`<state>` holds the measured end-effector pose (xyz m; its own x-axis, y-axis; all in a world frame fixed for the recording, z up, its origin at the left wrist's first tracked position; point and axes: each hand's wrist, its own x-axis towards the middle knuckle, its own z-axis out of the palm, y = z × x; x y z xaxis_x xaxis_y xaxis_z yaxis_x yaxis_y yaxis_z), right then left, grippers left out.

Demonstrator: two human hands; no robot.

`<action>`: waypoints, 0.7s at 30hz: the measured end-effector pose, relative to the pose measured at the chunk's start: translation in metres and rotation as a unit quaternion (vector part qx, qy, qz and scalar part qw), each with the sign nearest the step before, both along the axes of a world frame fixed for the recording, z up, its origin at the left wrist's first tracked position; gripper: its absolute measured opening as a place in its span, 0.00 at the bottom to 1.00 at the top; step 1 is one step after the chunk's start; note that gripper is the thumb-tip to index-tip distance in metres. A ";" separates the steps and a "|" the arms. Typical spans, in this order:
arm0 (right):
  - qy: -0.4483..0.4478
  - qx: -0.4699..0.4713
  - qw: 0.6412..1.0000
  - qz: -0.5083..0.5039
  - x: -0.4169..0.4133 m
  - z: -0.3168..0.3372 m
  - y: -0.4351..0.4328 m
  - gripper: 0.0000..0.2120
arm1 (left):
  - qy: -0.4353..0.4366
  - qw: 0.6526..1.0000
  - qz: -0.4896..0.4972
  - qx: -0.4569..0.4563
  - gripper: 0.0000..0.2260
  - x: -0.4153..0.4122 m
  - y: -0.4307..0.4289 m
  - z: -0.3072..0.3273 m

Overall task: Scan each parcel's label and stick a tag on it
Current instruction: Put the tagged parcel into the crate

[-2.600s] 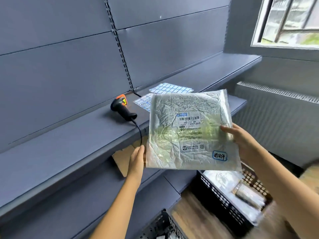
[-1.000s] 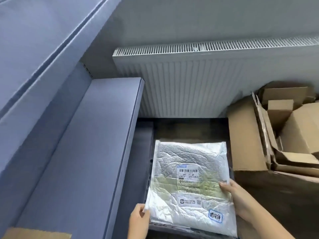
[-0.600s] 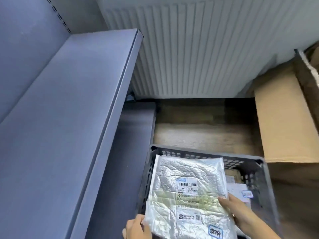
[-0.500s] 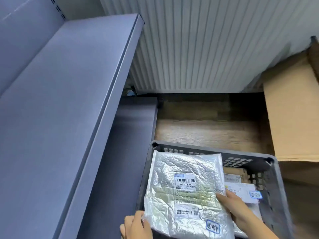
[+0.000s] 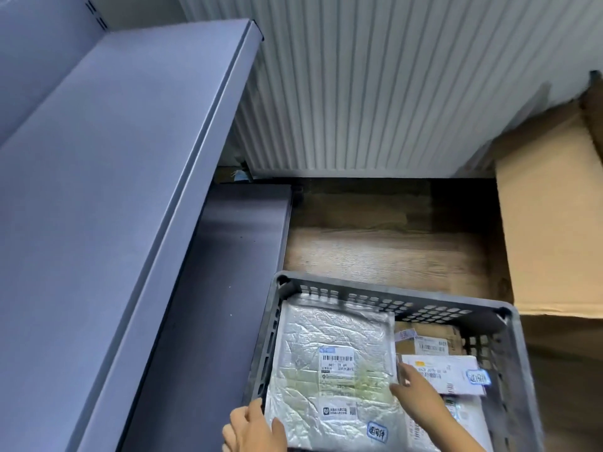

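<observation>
the wooden floor in front of me carries a dark grey plastic crate with holes in its walls. it also carries a brown cardboard box, which stands to the right, near the crate's far corner. inside the crate, a silver bubble mailer covers the left part, label up; whether it rests fully down, i cannot tell. right of it lies a white parcel with a blue tag, and behind that a small brown carton with a label. on my left are a grey upper shelf and a darker lower shelf, its edge just beside the crate.
</observation>
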<state>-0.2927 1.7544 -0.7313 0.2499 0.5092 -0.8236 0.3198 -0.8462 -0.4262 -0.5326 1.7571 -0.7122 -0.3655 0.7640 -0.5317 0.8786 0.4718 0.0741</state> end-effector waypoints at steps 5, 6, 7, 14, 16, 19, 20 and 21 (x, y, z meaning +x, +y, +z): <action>0.025 0.084 0.995 -0.055 0.012 0.066 0.022 0.23 | -0.050 0.998 0.009 0.043 0.16 0.022 0.027 0.072; 0.035 0.095 0.992 -0.069 0.014 0.082 0.026 0.22 | -0.057 0.996 -0.013 0.066 0.16 0.030 0.031 0.083; 0.042 0.107 0.990 -0.083 0.017 0.099 0.030 0.21 | -0.057 0.997 -0.037 0.040 0.17 0.038 0.035 0.110; 0.077 0.176 0.974 -0.121 0.032 0.253 0.060 0.12 | -0.123 0.981 -0.111 0.098 0.10 0.074 0.068 0.268; 0.080 0.206 0.969 -0.114 0.034 0.309 0.070 0.11 | -0.148 0.974 -0.108 0.133 0.07 0.082 0.079 0.322; 0.106 0.252 0.959 -0.071 0.035 0.390 0.087 0.09 | -0.173 0.960 -0.135 0.176 0.08 0.095 0.090 0.393; 0.121 0.270 0.954 -0.054 0.036 0.417 0.091 0.08 | -0.181 0.953 -0.141 0.200 0.08 0.098 0.092 0.414; 0.133 0.284 0.949 -0.037 0.037 0.442 0.094 0.07 | -0.182 0.950 -0.142 0.212 0.08 0.102 0.092 0.435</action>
<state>-0.2557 1.8481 -0.2892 0.1245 0.8788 -0.4606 0.0860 -0.4720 -0.8774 -0.4302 1.8494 -0.2774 0.0368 0.9778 -0.2061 0.8454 0.0795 0.5281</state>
